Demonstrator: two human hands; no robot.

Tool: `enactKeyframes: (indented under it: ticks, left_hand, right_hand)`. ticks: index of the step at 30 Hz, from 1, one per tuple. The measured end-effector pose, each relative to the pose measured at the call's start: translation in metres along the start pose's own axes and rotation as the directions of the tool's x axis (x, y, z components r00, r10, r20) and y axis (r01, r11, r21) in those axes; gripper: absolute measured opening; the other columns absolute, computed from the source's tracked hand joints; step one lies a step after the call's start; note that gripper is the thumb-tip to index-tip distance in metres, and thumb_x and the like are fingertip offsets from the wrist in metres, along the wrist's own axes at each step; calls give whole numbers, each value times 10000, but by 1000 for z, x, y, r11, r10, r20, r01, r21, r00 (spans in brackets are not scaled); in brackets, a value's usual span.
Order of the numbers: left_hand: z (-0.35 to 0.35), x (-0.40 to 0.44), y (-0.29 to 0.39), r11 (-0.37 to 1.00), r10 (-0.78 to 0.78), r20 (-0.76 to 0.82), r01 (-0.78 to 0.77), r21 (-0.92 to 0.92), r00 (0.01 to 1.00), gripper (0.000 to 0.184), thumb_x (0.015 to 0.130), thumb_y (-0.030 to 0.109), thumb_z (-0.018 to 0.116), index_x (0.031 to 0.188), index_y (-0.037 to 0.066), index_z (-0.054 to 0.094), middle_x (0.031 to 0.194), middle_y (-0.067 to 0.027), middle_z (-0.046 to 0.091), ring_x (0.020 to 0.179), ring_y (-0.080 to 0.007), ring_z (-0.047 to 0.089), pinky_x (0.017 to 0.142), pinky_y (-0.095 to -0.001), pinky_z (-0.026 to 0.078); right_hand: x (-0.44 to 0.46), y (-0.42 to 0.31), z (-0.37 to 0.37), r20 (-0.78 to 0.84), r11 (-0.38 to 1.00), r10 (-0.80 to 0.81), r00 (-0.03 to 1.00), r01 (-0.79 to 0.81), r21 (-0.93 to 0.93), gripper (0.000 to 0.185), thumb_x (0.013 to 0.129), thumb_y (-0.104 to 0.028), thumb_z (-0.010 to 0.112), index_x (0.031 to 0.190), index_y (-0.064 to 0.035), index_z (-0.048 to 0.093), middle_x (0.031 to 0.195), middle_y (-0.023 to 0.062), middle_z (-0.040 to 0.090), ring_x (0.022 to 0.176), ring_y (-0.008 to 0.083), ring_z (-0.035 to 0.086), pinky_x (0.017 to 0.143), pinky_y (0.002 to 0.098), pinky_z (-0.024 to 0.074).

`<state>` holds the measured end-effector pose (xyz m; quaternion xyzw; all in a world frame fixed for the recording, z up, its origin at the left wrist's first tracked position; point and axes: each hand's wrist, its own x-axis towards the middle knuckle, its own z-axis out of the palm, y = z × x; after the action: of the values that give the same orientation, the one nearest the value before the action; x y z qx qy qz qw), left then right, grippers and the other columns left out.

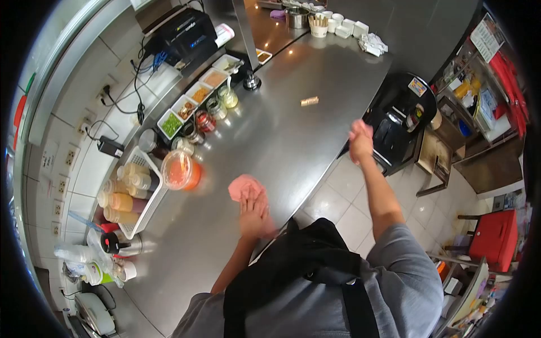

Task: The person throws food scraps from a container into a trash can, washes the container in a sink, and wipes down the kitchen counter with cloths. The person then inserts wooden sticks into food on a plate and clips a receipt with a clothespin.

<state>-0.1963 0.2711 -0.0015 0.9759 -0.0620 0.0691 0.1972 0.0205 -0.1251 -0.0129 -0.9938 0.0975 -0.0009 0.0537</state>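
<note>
My left hand (251,216) lies flat on a pink cloth (245,183), pressing it against the steel counter (282,141) near the front edge. The fingers are stretched out over the cloth. Off the counter's right edge, my right hand (361,144) is closed and slightly blurred. A pinkish patch shows at its fingers, but I cannot make out what it is. To the left of the cloth stands a clear tub (183,170) with orange-red contents. A small tan piece (309,101) lies farther up the counter.
Spice jars (205,120) and ingredient trays (185,108) line the left side, with a basket of sauce bottles (128,194) nearer me. A call bell (252,81) sits beyond. At right stands a black bin-like container (398,127). White bowls (342,26) are at the far end.
</note>
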Motion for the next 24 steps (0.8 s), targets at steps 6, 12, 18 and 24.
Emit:
enactKeyframes:
  ticks: [6,12,18,24]
  left_hand:
    - [20,95,53,984,118,-23,-120,-133,993,454,836,288,595,1263,155,519,1429,-162,310,1336,-437,208,1084,-541,189]
    - [25,236,127,1000,2,-130,0,19,992,339,822,294,618,1128,151,591,1421,-120,312,1356,-398,185,1044,-661,110]
    - [113,357,130,994,62,-138,-48,100,988,366,824,216,598,1170,108,551,1377,-108,378,1354,-326,246,1060,-632,133]
    - [114,352,130,962,2,123,-36,270,992,418,807,144,579,1220,112,515,1133,-52,539,1189,-224,452,1068,-601,154]
  right_hand:
    - [15,34,-74,-26,758,214,977,-149,635,388,904,-374,493,1024,-17,588,917,229,644,902,357,628,771,421,491]
    - [39,-36,-16,-168,808,-557,814,577,119,600,787,-451,596,1311,-189,464,1393,134,381,1289,351,328,1017,594,235]
    - [163,11,10,-174,891,-451,875,453,-27,687,822,-530,499,1415,-227,329,1462,124,297,1369,346,213,1091,573,102]
    - [344,84,-9,-92,926,-291,952,257,-277,502,960,-390,309,1440,-254,251,1496,81,241,1372,338,198,1089,544,164]
